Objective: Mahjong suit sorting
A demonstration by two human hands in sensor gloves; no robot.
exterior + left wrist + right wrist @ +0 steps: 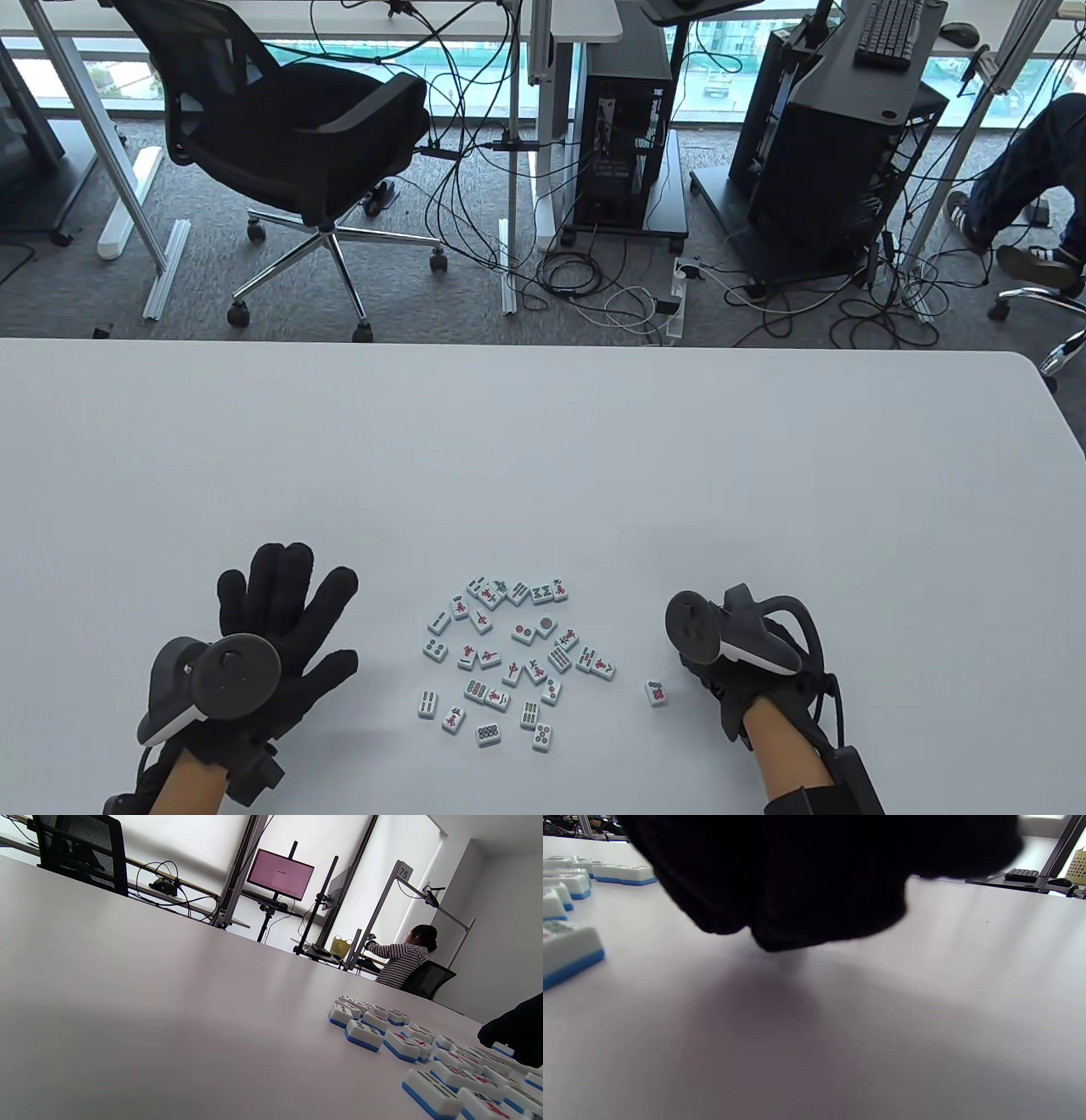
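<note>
White and bare at its far half, the surface (543, 441) carries a loose cluster of face-up mahjong tiles (509, 658) near its front edge, with one single tile (655, 693) lying apart to their right. Left of the cluster, the left hand (271, 628) lies flat with fingers (284, 564) spread, holding nothing. The right hand (730, 671) sits just beside the single tile, its fingers curled under; whether they hold anything, I cannot tell.

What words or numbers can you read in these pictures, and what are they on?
"75": on a small sign atop a metal frame in the background of the left wrist view.
Mahjong tiles: red and green symbols show, but too small to read.
Pink monitor: its contents are too blurred to read.
Right wrist view: no text; the right hand fills most of it.
</note>
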